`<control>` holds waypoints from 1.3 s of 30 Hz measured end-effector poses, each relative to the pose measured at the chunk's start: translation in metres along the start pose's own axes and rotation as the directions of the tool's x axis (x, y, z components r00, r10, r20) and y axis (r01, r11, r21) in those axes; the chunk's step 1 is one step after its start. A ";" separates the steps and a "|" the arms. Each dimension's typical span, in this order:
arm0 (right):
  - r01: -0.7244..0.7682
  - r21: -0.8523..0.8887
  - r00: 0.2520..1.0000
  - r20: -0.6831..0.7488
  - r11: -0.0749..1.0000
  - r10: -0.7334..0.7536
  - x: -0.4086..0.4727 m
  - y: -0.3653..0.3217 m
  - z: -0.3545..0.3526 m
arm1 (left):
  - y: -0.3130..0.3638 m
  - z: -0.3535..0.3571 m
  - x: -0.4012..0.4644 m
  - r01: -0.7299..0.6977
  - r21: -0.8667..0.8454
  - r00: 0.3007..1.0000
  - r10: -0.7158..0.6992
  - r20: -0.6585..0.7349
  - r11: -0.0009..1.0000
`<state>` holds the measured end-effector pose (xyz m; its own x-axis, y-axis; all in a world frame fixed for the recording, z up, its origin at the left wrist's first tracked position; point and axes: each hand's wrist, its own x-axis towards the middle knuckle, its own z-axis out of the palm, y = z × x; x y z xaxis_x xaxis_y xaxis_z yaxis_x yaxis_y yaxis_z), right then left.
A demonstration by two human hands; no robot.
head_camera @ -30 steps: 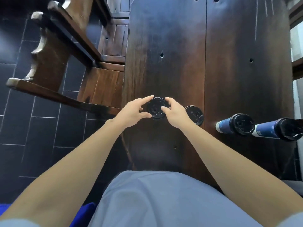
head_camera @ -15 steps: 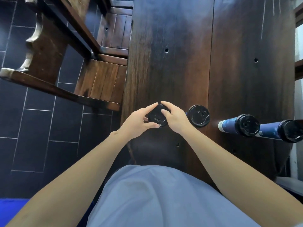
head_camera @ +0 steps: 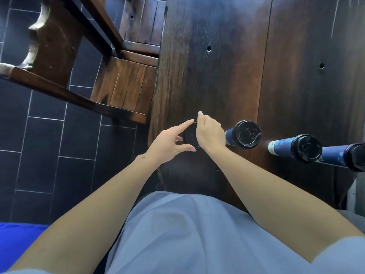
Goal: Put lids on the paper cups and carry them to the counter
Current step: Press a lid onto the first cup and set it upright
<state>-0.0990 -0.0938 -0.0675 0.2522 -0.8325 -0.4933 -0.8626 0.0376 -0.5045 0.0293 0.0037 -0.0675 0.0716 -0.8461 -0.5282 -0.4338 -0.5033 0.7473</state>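
Observation:
A black lid [head_camera: 190, 135] sits on a paper cup at the near left edge of the dark wooden table [head_camera: 217, 76]; the cup body is hidden under the lid and my hands. My left hand [head_camera: 169, 144] touches the lid's left rim with forefinger and thumb spread around it. My right hand [head_camera: 209, 133] lies over the lid's right side, fingers curled on the rim. To the right stand three blue paper cups with black lids: one [head_camera: 245, 134] close by, another [head_camera: 302, 148] farther right, the last [head_camera: 355, 157] at the frame edge.
A wooden bench [head_camera: 126, 84] stands left of the table over dark floor tiles [head_camera: 43, 135]. A blue thing [head_camera: 17, 240] lies at the bottom left. My grey garment [head_camera: 177, 234] fills the lower middle.
The view has shifted downward and left, so cups and hands sit lower in frame. My right hand has moved further over the lid and my left forefinger now stretches along the rim.

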 end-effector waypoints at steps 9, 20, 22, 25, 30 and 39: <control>-0.036 -0.155 0.990 -0.143 0.987 0.014 0.011 0.001 0.014 | -0.010 -0.008 0.008 -0.005 -0.049 0.998 0.008 0.068 0.999; -0.037 -0.257 0.978 -0.207 0.966 -0.017 0.008 -0.004 0.018 | -0.016 -0.004 0.010 -0.013 -0.087 0.999 0.017 0.050 0.996; -0.038 -0.263 0.978 -0.209 0.964 -0.019 0.008 -0.004 0.018 | -0.015 -0.004 0.011 -0.017 -0.084 0.998 0.021 0.052 0.996; -0.041 -0.268 0.978 -0.209 0.962 -0.017 0.008 -0.004 0.018 | -0.016 -0.005 0.010 -0.026 -0.084 0.998 0.031 0.060 0.996; -0.047 -0.255 0.980 -0.201 0.966 -0.005 0.005 -0.005 0.016 | -0.012 -0.007 0.007 -0.022 -0.076 0.998 0.026 0.053 0.997; -0.023 -0.204 0.991 -0.133 0.979 -0.004 0.003 -0.006 0.005 | -0.008 -0.010 0.004 -0.024 -0.070 0.998 0.028 0.051 0.997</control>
<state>-0.0907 -0.0934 -0.0694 0.1951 -0.8987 -0.3928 -0.9396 -0.0564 -0.3377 0.0414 0.0020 -0.0717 0.0142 -0.8497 -0.5271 -0.3719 -0.4938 0.7860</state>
